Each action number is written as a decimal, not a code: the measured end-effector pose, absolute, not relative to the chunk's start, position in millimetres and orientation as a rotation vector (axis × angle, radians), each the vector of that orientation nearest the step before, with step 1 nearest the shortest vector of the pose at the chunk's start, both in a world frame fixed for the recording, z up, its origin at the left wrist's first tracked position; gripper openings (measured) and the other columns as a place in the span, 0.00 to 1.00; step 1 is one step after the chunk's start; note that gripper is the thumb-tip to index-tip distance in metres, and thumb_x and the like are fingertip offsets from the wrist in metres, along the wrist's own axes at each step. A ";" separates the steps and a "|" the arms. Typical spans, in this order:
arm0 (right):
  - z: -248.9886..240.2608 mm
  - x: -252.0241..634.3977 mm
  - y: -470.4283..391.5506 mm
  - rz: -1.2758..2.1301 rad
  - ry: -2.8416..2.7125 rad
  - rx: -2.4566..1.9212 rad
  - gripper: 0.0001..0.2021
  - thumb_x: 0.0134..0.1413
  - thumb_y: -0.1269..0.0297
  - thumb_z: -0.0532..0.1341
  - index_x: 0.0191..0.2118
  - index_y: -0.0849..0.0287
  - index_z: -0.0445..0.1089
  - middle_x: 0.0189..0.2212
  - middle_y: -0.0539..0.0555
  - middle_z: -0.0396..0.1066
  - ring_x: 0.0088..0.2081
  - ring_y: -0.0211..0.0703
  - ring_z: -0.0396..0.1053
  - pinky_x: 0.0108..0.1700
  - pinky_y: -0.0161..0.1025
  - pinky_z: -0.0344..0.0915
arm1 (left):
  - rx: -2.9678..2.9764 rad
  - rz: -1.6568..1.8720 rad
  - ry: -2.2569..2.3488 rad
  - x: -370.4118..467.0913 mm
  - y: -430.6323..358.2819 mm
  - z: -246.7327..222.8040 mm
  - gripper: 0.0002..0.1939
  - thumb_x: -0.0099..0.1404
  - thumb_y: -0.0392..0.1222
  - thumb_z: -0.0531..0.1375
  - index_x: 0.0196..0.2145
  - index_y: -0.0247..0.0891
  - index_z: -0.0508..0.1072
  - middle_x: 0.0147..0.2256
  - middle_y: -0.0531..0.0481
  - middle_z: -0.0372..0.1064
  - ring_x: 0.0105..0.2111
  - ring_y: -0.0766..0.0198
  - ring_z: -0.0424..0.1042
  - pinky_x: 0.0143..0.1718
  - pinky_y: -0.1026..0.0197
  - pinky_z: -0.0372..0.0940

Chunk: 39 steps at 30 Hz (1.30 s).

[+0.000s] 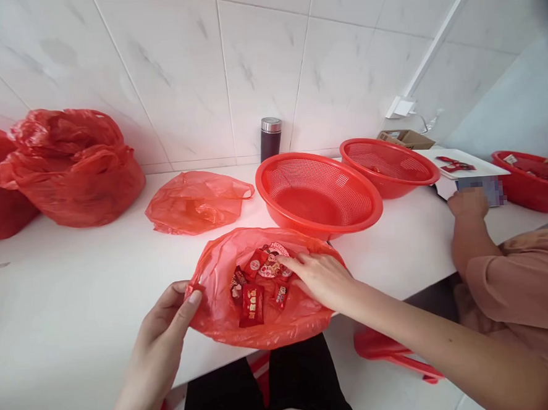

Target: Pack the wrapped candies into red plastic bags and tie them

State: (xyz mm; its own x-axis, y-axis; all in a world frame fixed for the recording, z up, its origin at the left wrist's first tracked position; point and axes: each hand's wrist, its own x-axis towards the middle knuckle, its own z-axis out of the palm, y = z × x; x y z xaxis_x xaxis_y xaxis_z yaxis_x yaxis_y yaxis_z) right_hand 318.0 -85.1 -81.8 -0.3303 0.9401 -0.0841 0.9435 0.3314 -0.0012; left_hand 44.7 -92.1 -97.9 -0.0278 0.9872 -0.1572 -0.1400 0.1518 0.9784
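A red plastic bag [282,335] sits open-mouthed at the table's front edge. Its rim is pinched between the thumb and fingers of my left hand [165,326]. Inside lie several small red packets, among them one with yellow lettering [251,304] and a smaller one [281,295]. Behind them is a rounded printed piece [273,259] in red and white. My right hand [319,277] reaches into the bag from the right, its index finger stretched out at the edge of the printed piece. The other fingers are partly hidden beneath the hand, and I see nothing gripped in them.
A red mesh basket [322,230] stands just behind the bag, another basket [394,188] beyond it. A crumpled red bag [195,203], a full red bag [87,191] and a dark flask [270,138] are along the wall. At right, a person's arm [475,230] rests near a white tray [480,166].
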 end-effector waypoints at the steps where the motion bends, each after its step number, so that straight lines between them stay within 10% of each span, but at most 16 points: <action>1: -83.7 315.1 -81.9 -0.033 2.488 1.793 0.27 0.62 0.70 0.52 0.66 0.49 0.56 0.47 0.60 0.73 0.43 0.52 0.74 0.40 0.42 0.67 | 0.971 1.183 1.194 47.5 -92.5 -97.0 0.14 0.56 0.53 0.67 0.31 0.41 0.72 0.30 0.54 0.73 0.30 0.65 0.69 0.33 0.67 0.65; 16: -63.5 328.5 -68.9 0.141 2.458 1.704 0.14 0.63 0.70 0.53 0.51 0.56 0.71 0.41 0.57 0.76 0.42 0.48 0.72 0.39 0.39 0.62 | 0.868 1.237 1.177 38.9 -85.6 -102.4 0.15 0.54 0.53 0.69 0.29 0.40 0.72 0.28 0.54 0.72 0.30 0.66 0.68 0.32 0.67 0.65; 21: -42.3 340.5 -87.1 0.170 2.196 1.668 0.18 0.56 0.53 0.63 0.45 0.62 0.74 0.40 0.64 0.75 0.45 0.56 0.70 0.49 0.47 0.57 | 0.858 1.263 1.152 34.4 -81.4 -97.4 0.17 0.53 0.54 0.69 0.24 0.40 0.71 0.21 0.55 0.66 0.24 0.68 0.62 0.26 0.69 0.62; 27: -46.1 353.6 -86.4 0.031 1.984 1.543 0.07 0.41 0.79 0.64 0.27 0.60 0.75 0.24 0.57 0.76 0.32 0.48 0.73 0.48 0.46 0.53 | 0.933 1.245 1.034 47.3 -74.4 -89.5 0.15 0.56 0.54 0.68 0.25 0.40 0.73 0.24 0.54 0.69 0.26 0.67 0.64 0.30 0.67 0.64; 35: -54.1 363.2 -88.4 -0.132 2.087 1.719 0.11 0.53 0.56 0.63 0.32 0.61 0.74 0.29 0.58 0.77 0.36 0.51 0.75 0.48 0.46 0.56 | 0.848 1.198 0.921 55.3 -68.6 -79.6 0.15 0.57 0.52 0.67 0.27 0.39 0.71 0.25 0.55 0.67 0.24 0.71 0.62 0.27 0.69 0.61; 39: -61.2 366.7 -95.3 -0.289 2.187 1.741 0.05 0.46 0.75 0.60 0.28 0.58 0.70 0.26 0.52 0.75 0.33 0.45 0.73 0.47 0.43 0.57 | 0.871 1.149 0.897 56.5 -73.3 -78.8 0.17 0.57 0.53 0.67 0.26 0.38 0.70 0.23 0.55 0.65 0.24 0.70 0.63 0.28 0.69 0.63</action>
State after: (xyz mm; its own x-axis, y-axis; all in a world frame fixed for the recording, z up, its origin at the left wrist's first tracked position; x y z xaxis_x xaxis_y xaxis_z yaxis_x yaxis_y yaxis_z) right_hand 366.7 -95.3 -61.2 -0.1989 0.9044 -0.3775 0.9714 0.2328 0.0459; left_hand 56.5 -73.3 -78.8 0.1695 0.9765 -0.1334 -0.3657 0.1880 0.9115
